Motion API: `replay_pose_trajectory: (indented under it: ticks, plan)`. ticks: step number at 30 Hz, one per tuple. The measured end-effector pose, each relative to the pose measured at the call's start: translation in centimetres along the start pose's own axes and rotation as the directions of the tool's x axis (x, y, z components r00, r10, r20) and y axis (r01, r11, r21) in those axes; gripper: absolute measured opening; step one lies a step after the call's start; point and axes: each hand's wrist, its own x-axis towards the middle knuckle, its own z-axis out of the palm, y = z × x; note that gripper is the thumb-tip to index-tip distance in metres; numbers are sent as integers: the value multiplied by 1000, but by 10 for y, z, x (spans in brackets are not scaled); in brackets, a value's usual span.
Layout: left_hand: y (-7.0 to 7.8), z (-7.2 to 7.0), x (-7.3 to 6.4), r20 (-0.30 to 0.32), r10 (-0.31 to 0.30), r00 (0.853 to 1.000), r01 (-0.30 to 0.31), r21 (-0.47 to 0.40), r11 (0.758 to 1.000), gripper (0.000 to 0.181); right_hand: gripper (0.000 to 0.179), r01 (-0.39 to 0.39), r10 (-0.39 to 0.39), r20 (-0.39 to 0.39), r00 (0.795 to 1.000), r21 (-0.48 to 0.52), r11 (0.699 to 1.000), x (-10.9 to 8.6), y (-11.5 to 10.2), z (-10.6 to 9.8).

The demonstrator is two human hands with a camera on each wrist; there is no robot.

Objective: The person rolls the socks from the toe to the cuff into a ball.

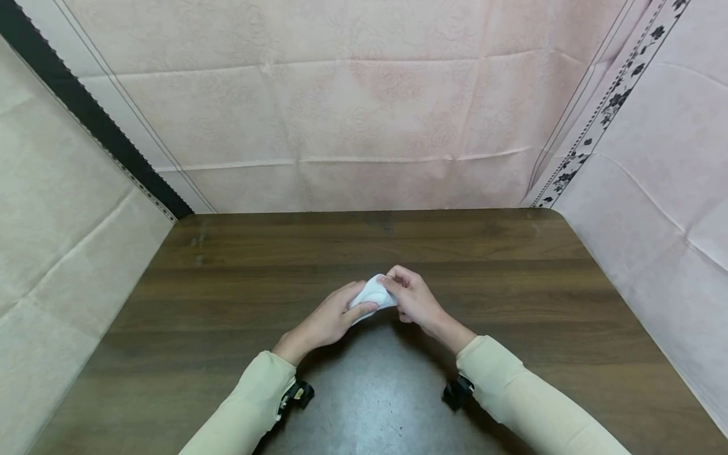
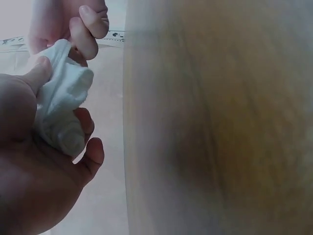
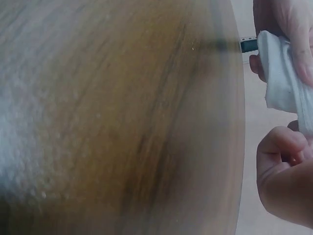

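Note:
A small bundle of soft white cloth (image 1: 374,294), folded and rolled like a sock, is held between both hands above the middle of the table. My left hand (image 1: 339,313) grips its left side, with the thumb lying across the top. At the upper right end, my right hand (image 1: 414,298) pinches the edge between thumb and curled fingers. The left wrist view shows the cloth (image 2: 63,98) bulging in a rounded roll over the left palm. From the right wrist, a flat folded layer of the cloth (image 3: 281,73) shows, its far part cut off by the frame.
The brown wood-grain table (image 1: 227,303) spreads out on all sides of the hands. Pale patterned sheets (image 1: 364,126) hang behind it and at both sides. Each sleeved forearm carries a black wrist camera (image 1: 458,392) on its inner side.

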Motion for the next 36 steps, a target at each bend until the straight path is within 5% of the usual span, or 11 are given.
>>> replay_pose_trajectory:
  ticks: [18,26,36]
  plan:
    - [6,0,-1,-81,-39,996,19,-227,974,27,16,-76,52,150,987,154,985,-3,1,-5]
    - [5,2,-2,-84,-33,996,-5,-421,907,38,7,-60,43,108,993,155,986,-2,0,-1]
    - [8,-2,-2,-59,-68,996,39,-393,919,30,6,-15,11,39,999,88,996,-3,-7,-4]
